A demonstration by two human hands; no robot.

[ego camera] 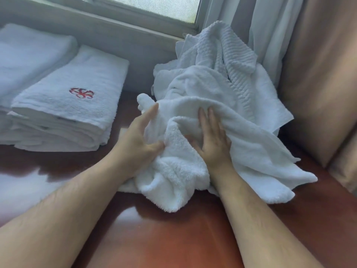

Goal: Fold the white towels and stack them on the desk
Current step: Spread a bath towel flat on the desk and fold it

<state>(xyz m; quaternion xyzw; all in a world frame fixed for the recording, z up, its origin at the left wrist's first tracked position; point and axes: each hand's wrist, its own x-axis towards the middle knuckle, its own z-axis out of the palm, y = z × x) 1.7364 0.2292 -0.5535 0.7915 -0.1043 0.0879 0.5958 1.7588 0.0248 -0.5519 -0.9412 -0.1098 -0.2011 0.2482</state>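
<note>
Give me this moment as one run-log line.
phase: picking up next towel | left hand: pinching crumpled towel | right hand: flat on it | folded stack: left on desk

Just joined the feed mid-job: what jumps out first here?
Both hands are in the crumpled white towel mid-desk: the left hand grips a fold, the right hand lies flat on it. Behind it rises a pile of unfolded towels; at left sits a folded stack with a red emblem.

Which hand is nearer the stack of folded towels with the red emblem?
Left. The left hand lies just right of the stack; the right hand lies farther right, on the crumpled towel.
</note>
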